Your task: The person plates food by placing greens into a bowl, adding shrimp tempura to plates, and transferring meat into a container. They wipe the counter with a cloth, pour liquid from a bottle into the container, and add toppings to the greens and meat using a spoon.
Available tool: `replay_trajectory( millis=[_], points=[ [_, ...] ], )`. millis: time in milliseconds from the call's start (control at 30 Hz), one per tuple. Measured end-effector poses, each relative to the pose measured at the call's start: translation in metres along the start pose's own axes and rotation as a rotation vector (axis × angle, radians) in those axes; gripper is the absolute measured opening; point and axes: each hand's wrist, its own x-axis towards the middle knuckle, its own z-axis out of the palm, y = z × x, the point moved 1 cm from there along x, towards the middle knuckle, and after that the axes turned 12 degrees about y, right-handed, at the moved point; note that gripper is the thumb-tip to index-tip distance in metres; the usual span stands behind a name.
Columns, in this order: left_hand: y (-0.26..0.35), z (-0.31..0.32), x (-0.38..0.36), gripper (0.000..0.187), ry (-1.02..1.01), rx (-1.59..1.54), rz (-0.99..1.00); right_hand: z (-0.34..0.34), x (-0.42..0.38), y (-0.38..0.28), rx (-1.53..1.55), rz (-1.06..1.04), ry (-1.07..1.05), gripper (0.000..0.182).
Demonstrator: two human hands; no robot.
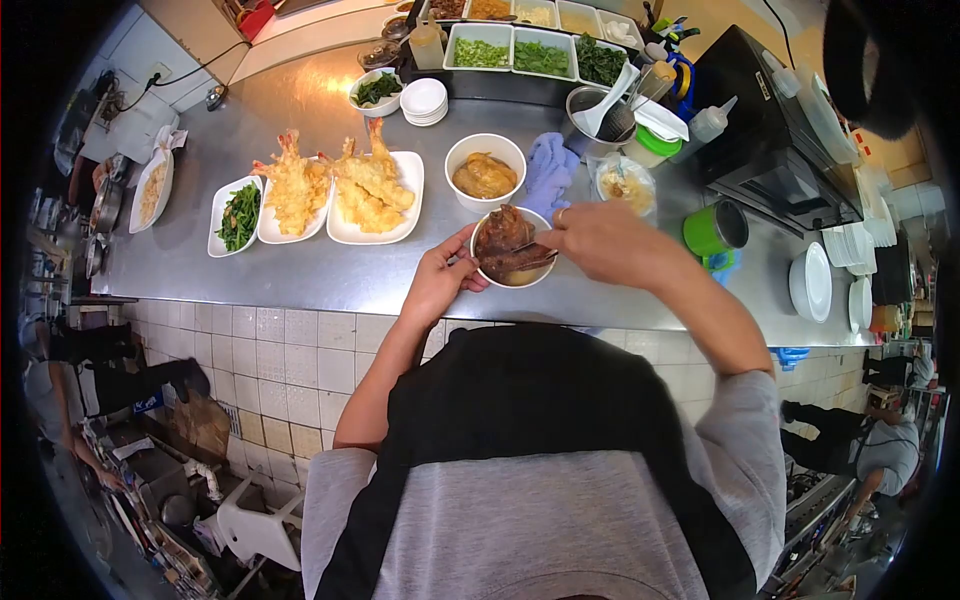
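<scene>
My left hand (449, 273) grips the left side of a small white bowl (514, 286), its thumb at the rim. Dark brown braised meat (505, 234) fills much of the bowl, with some pale broth showing. Over the bowl's right rim, my right hand (598, 242) is closed, fingers pinched together. A thin dark edge reaches from its fingertips to the meat, but I cannot make out what it is. Just behind stands a white tub (486, 140) with yellowish-brown food in liquid. A blue cloth (550, 172) lies beside both containers.
Shrimp tempura fills two white plates (418, 200) at left, next to a dish of greens (239, 217). Topping trays (480, 52) line the back. A ladle pot (592, 104), bagged food (625, 187), green mug (712, 230) and black microwave (765, 130) stand right. Co-workers are at both edges.
</scene>
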Motion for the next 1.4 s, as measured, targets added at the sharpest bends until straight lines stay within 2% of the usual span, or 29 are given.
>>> replay_trajectory(
  millis=[167, 233, 267, 333, 367, 433, 467, 533, 633, 733, 800, 1033, 1167, 1233, 1267, 1333, 1400],
  points=[
    [-0.001, 0.000, 0.002, 0.053, 0.003, -0.008, -0.005, 0.006, 0.006, 0.000, -0.088, 0.015, 0.011, 0.011],
    [-0.002, 0.000, 0.002, 0.053, 0.003, -0.012, 0.000, 0.020, 0.014, -0.005, -0.103, 0.026, -0.327, 0.027],
    [-0.002, 0.000, 0.002, 0.053, 0.002, -0.017, 0.003, 0.020, 0.012, -0.003, -0.104, 0.026, -0.325, 0.027],
    [-0.001, 0.001, 0.001, 0.053, 0.006, -0.021, 0.002, 0.013, 0.005, 0.002, -0.093, -0.032, -0.015, 0.010],
    [0.000, 0.001, 0.001, 0.052, 0.010, -0.026, 0.002, 0.008, 0.001, 0.003, -0.094, -0.033, -0.016, 0.010],
    [0.002, 0.002, 0.001, 0.052, 0.015, -0.015, 0.002, -0.014, -0.001, -0.001, -0.095, 0.017, 0.137, 0.013],
    [0.003, 0.003, 0.000, 0.051, 0.018, 0.003, 0.001, -0.013, -0.001, -0.001, -0.094, 0.017, 0.136, 0.013],
    [0.006, 0.004, -0.001, 0.051, 0.016, 0.014, 0.004, -0.008, 0.001, 0.002, -0.165, 0.173, 0.030, 0.016],
    [0.005, 0.004, 0.000, 0.051, 0.012, 0.024, 0.004, 0.012, 0.001, 0.006, -0.094, 0.274, 0.050, 0.017],
    [0.001, 0.003, 0.002, 0.052, 0.014, 0.018, -0.001, 0.035, 0.001, 0.004, -0.036, 0.329, 0.009, 0.024],
    [0.001, 0.003, 0.003, 0.052, 0.017, 0.011, -0.003, 0.033, 0.001, 0.008, -0.010, 0.328, 0.045, 0.022],
    [0.003, 0.003, 0.003, 0.053, 0.015, 0.003, -0.007, -0.018, -0.005, 0.009, 0.057, 0.262, 0.123, 0.022],
    [0.001, 0.001, 0.005, 0.051, -0.011, 0.003, 0.006, -0.047, 0.003, -0.004, -0.018, 0.228, 0.040, 0.024],
    [0.003, 0.000, 0.004, 0.049, -0.002, -0.004, 0.007, -0.046, 0.008, -0.009, -0.065, 0.008, 0.158, 0.018],
    [0.003, 0.000, 0.003, 0.047, 0.010, -0.012, 0.008, -0.043, 0.013, -0.012, -0.066, 0.010, 0.159, 0.018],
    [0.004, 0.001, 0.002, 0.046, 0.016, -0.013, 0.005, -0.028, 0.030, -0.018, -0.179, -0.021, -0.108, 0.012],
    [0.004, 0.000, 0.002, 0.044, 0.026, -0.013, 0.004, -0.010, 0.045, -0.022, -0.156, -0.052, -0.093, 0.008]
  ],
)
